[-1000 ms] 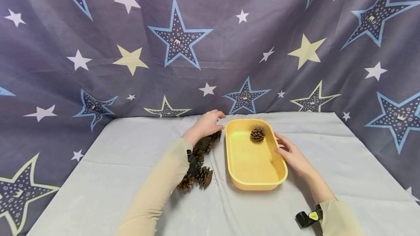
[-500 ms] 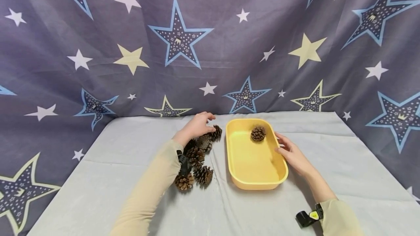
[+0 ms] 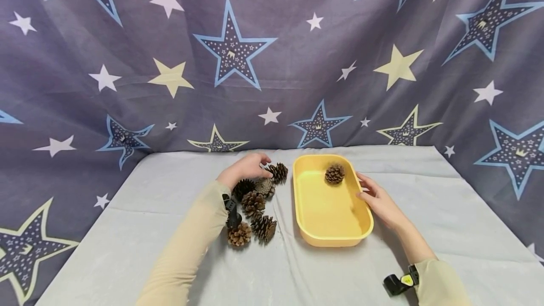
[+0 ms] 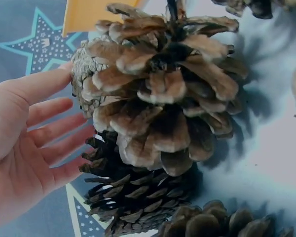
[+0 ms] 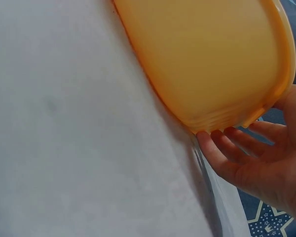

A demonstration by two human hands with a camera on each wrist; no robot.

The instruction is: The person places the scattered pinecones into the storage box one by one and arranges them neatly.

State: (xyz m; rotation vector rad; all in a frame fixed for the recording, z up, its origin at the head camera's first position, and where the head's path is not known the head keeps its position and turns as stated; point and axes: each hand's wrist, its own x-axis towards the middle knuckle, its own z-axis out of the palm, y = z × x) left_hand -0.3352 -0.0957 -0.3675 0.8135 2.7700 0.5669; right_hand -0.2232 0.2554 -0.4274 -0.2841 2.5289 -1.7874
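My left hand [image 3: 248,166] reaches over the far end of a cluster of brown pine cones [image 3: 253,203], its thumb tip at the near edge of the farthest cone [image 3: 278,173]. In the left wrist view its fingers [image 4: 58,133] are loosely extended, with their tips partly behind a greyish pine cone [image 4: 86,74]. A large cone [image 4: 163,94] fills the front of that view. At the right, my right hand [image 3: 378,203] holds the side of a yellow plastic bin [image 3: 297,202], thumb at the rim and fingers against the outer wall. One pine cone [image 3: 334,174] lies inside the bin.
Pale grey cloth [image 3: 140,249] covers the table, with a few creases. Behind it hangs a purple-grey curtain [image 3: 297,84] with stars. Two cones, a brown one [image 3: 240,234] and a darker one [image 3: 264,228], lie at the near end of the cluster.
My left hand has moved left, away from the bin's rim and back over the cones, uncovering more of them. My right hand and the bin have stayed in place.
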